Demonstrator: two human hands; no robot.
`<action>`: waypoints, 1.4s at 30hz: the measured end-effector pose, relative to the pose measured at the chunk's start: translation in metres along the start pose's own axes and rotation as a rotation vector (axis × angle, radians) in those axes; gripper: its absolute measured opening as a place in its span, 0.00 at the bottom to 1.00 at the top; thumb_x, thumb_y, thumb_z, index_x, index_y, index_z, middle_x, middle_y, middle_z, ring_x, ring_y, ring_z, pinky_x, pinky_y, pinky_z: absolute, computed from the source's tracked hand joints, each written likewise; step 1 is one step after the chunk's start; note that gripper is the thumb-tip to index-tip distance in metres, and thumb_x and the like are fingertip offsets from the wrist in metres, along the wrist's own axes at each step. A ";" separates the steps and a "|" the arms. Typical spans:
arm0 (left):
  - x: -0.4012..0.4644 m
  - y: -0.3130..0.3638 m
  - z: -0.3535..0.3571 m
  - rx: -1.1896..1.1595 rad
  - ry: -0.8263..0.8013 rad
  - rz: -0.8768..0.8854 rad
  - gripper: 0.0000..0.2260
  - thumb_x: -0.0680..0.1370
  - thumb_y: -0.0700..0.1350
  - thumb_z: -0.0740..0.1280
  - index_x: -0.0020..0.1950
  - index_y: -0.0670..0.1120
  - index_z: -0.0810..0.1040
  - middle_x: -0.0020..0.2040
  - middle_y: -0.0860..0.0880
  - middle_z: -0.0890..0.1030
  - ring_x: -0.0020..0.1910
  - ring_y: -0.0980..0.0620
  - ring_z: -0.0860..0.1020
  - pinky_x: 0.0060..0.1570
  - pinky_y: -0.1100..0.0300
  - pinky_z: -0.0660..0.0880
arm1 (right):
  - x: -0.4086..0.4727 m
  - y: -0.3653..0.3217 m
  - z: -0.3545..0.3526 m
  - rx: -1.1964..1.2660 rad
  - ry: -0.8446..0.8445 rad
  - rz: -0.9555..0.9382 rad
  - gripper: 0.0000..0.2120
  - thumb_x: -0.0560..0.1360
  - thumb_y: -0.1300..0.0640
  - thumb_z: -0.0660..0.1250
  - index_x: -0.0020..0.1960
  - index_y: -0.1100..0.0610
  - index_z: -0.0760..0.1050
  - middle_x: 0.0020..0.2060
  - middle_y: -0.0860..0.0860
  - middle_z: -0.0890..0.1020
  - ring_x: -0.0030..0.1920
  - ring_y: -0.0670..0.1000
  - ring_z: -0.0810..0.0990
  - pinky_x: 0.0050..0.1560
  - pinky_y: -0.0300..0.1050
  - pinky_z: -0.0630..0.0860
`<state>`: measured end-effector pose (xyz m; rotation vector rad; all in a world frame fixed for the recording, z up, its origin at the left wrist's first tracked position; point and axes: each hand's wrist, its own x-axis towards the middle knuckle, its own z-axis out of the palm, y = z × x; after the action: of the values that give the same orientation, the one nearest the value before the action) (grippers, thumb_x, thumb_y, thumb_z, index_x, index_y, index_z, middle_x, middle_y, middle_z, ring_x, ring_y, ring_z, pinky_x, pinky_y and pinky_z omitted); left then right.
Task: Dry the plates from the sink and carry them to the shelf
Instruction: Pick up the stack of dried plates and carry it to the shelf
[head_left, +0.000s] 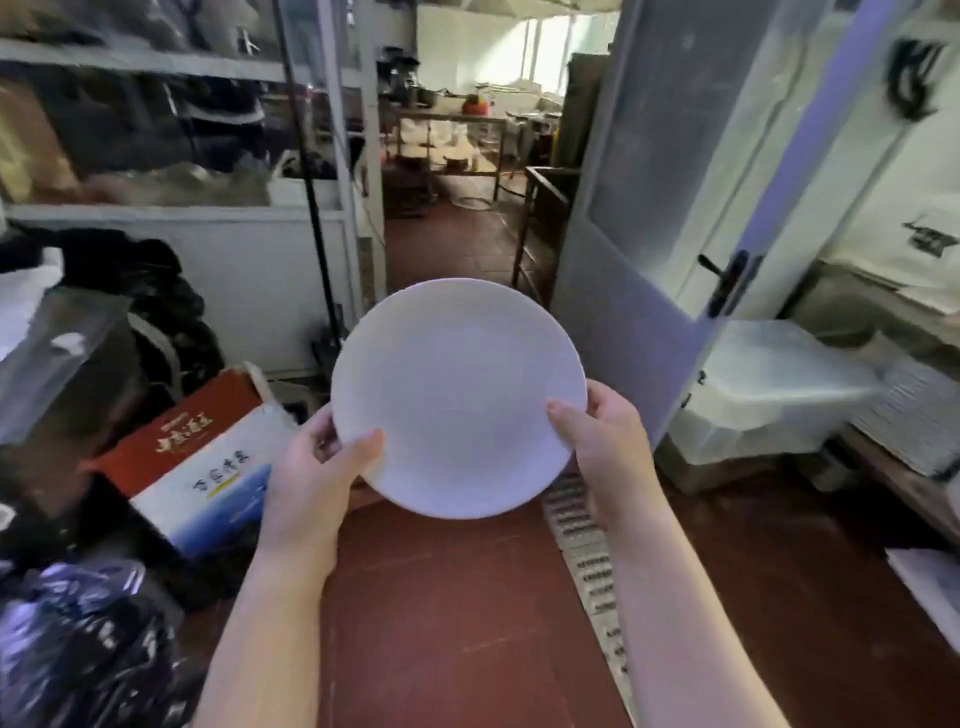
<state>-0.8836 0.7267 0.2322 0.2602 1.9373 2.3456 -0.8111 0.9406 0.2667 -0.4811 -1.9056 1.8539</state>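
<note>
A round white plate (457, 395) is held in front of me at waist height, tilted with its face toward the camera. My left hand (317, 478) grips its lower left rim, thumb lying on the plate's face. My right hand (602, 441) grips the lower right rim, thumb also on the face. No cloth shows in either hand. Metal shelving (171, 67) stands at the far left, crowded with dark items. No sink is in view.
A red and white cardboard box (202, 462) and black bags (83, 644) crowd the floor on the left. A grey door (649, 208) stands open on the right, beside clear plastic bins (769, 389). A floor drain grate (587, 551) runs along the red tile floor toward a doorway ahead.
</note>
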 end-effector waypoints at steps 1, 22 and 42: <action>0.003 -0.009 0.038 -0.012 -0.054 -0.018 0.14 0.69 0.44 0.70 0.53 0.56 0.81 0.48 0.50 0.86 0.46 0.47 0.84 0.32 0.58 0.79 | 0.005 0.003 -0.039 0.002 0.056 -0.004 0.06 0.72 0.60 0.66 0.48 0.55 0.79 0.40 0.51 0.85 0.38 0.49 0.83 0.36 0.44 0.78; -0.016 -0.160 0.632 0.104 -1.052 -0.255 0.22 0.65 0.55 0.73 0.59 0.56 0.80 0.53 0.50 0.85 0.48 0.50 0.83 0.36 0.59 0.79 | 0.013 0.070 -0.559 0.148 1.104 0.142 0.08 0.74 0.65 0.66 0.51 0.58 0.79 0.49 0.58 0.83 0.51 0.59 0.82 0.46 0.51 0.76; -0.051 -0.237 1.080 0.110 -1.636 -0.255 0.14 0.76 0.39 0.69 0.55 0.57 0.82 0.48 0.52 0.86 0.45 0.52 0.84 0.34 0.58 0.80 | 0.091 0.095 -0.869 0.267 1.671 0.068 0.09 0.76 0.65 0.64 0.52 0.55 0.77 0.48 0.55 0.84 0.49 0.55 0.83 0.50 0.53 0.81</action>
<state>-0.6412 1.8056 0.1927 1.2797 1.0384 0.9852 -0.4303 1.7281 0.1854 -1.3722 -0.4771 0.9145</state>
